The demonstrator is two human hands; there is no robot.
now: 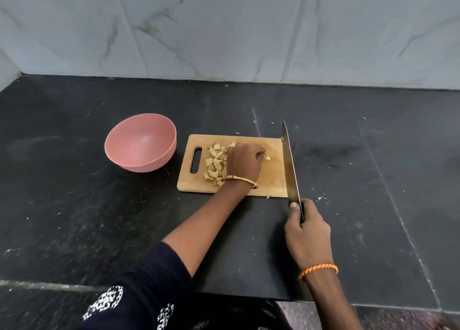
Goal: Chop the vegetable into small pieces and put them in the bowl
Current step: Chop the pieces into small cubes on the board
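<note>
- Wooden cutting board (271, 178) lies flat on the black stone countertop (99, 205), handle slot at its left end.
- Chopped vegetable pieces (214, 164), pale yellow and cube-like, sit in a loose heap on the left half of the board, just right of the handle slot. Which vegetable it is cannot be told.
- One more small pale piece (267, 157) lies at the fingertips, right of the heap.
- Left hand (245, 161) rests on the board over the right edge of the heap, fingers curled downward toward the right; the fingertips meet the small piece, but whether they pinch it or only touch it cannot be told. A gold bangle (242, 180) circles the wrist.
- Right hand (307, 232) grips the handle of the kitchen knife (290, 165), thumb laid along the heel of the blade. An orange braided thread (318, 270) is tied at the wrist.
- The knife blade runs near-to-far along the right edge of the board, tip pointing to the far side, well apart from the heap.
- Pink bowl (140, 143) stands on the countertop just left of the board, not touching it; nothing shows inside.
- A few pale scraps lie on the countertop beyond the board's far edge and at its near right corner.
- Marble-patterned wall tiles (224, 26) back the countertop.
- A dark sleeve with white print (149, 280) covers the left upper arm at the near edge.
</note>
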